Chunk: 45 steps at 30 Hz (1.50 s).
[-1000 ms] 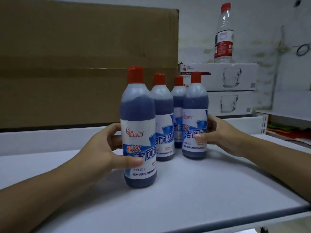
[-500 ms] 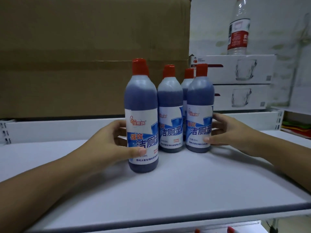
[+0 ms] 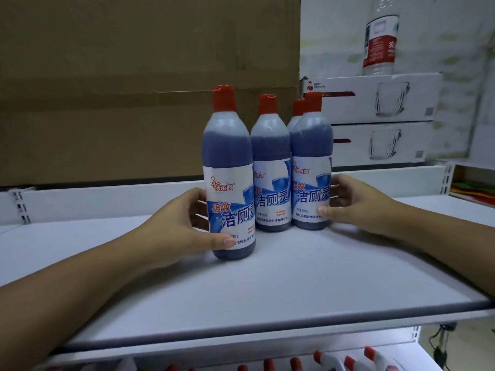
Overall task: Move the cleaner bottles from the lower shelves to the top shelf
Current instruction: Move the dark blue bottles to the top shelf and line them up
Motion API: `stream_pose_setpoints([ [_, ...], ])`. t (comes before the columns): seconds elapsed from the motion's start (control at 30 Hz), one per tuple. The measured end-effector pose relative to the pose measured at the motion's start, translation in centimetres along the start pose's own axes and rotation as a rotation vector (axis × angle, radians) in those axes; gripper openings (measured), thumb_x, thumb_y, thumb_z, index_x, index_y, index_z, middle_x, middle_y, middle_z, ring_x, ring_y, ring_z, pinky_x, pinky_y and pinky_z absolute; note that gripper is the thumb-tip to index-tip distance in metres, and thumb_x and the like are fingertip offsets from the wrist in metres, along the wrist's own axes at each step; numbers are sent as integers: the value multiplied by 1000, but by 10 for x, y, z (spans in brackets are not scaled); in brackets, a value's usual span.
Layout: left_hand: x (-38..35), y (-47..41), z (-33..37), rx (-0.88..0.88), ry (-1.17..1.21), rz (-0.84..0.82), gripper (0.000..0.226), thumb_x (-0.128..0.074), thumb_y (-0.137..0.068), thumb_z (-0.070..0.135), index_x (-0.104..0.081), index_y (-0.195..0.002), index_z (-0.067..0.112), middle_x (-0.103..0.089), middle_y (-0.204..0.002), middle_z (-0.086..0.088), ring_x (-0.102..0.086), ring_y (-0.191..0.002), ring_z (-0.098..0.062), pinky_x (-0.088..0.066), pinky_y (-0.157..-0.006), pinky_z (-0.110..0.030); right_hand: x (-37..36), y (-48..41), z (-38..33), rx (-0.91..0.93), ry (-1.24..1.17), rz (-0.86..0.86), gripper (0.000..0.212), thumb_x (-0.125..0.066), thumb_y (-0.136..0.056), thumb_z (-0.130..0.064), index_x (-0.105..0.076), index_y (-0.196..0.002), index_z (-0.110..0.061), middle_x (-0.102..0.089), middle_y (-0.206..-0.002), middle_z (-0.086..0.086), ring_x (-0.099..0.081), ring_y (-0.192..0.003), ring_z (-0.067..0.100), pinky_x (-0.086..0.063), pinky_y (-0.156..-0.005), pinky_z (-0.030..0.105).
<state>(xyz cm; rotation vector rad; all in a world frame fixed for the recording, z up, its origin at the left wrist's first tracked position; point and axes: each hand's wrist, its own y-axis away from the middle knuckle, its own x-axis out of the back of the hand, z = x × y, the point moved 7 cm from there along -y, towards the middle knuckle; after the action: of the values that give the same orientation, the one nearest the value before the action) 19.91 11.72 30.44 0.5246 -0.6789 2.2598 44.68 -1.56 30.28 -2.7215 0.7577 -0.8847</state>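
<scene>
While both hands are up on the top shelf (image 3: 267,290), the step in hand looks like setting two bottles into the group there. At far left a carton (image 3: 134,89) fills the background behind the shelf. The left hand (image 3: 184,223) curls round the left bottle (image 3: 230,188), thumb across the lower label and fingers behind; that bottle stands upright on the shelf, a little forward of the others. Just right of it stands the middle bottle (image 3: 272,170), untouched, and a rear bottle (image 3: 296,116) is mostly hidden behind the right bottle (image 3: 312,167). The right hand (image 3: 353,204) wraps the right bottle low down, thumb on the label's edge, fingers round the back. Further right, two white boxes (image 3: 375,97) are stacked with a water bottle (image 3: 380,41) on top. Below the shelf's front edge, red caps (image 3: 318,357) show more bottles on a lower shelf, so the task seems only partly done. The next move calls for letting go of both bottles without tipping them, then reaching down for more
</scene>
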Motion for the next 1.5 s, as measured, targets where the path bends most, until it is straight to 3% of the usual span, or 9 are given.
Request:
stream_pose_setpoints([
  [0.6,0,1,10,-105,-233,-7,76,-83,-56,44,-48,-122,27,-64,-110,9,-66,-90,-11,-56,-83,-35,4,9,-8,-68,252,5,65,-71,-81,-30,-38,-137,-28,-62,-114,0,-63,-96,16,-51,-85,31],
  [0.73,-2,9,21,-76,-320,-32,61,-77,-71,38,-49,-123,25,-64,-113,6,-62,-91,-7,-48,-70,-17,7,16,-18,-33,394,5,71,-67,-82,-40,-32,-143,-31,-60,-120,1,-61,-96,17,-51,-83,32],
  [0.83,18,31,42,-91,-380,195,39,-63,-84,38,-57,-117,18,-64,-103,3,-60,-85,-8,-48,-67,-22,24,35,-37,73,470,192,61,-64,-83,-42,-42,-137,-24,-63,-111,2,-60,-89,16,-51,-82,35],
  [0.97,17,132,85,-532,-164,608,10,-56,-88,18,-60,-84,10,-59,-69,-3,-58,-63,-20,-54,-59,-37,40,108,-70,389,344,536,26,-59,-88,-32,-66,-95,-9,-60,-71,2,-54,-65,18,-53,-67,37],
  [1.07,-40,204,92,-766,-203,426,12,-53,-85,11,-61,-77,8,-57,-62,-1,-52,-55,-12,-45,-54,-16,16,193,-88,716,278,578,20,-59,-87,-14,-66,-77,1,-57,-63,4,-50,-55,14,-44,-55,19],
  [1.13,-80,219,61,-694,-238,245,14,-55,-83,16,-62,-72,14,-56,-61,7,-51,-55,-7,-41,-54,-11,-12,232,-76,785,246,493,16,-60,-84,-7,-66,-71,0,-54,-58,2,-48,-53,9,-37,-52,10],
  [1.3,-166,196,-92,22,-116,-27,22,-63,-82,19,-60,-68,35,-65,-65,20,-59,-62,1,-48,-65,-23,-106,218,79,22,402,41,12,-56,-84,-32,-64,-78,-27,-64,-66,-7,-54,-59,7,-38,-58,22],
  [1.4,-217,186,-158,315,-127,-202,7,-61,-83,25,-68,-83,28,-70,-85,11,-64,-83,-9,-54,-77,-36,-153,221,171,-361,568,-172,26,-49,-88,-39,-64,-101,-22,-69,-97,1,-57,-77,17,-38,-68,25],
  [1.5,-248,173,-190,466,-104,-241,22,-62,-86,27,-66,-105,17,-68,-106,2,-61,-101,-17,-49,-89,-33,-194,230,213,-581,589,-280,41,-52,-88,-45,-56,-116,-15,-61,-98,2,-55,-83,18,-42,-72,26],
])
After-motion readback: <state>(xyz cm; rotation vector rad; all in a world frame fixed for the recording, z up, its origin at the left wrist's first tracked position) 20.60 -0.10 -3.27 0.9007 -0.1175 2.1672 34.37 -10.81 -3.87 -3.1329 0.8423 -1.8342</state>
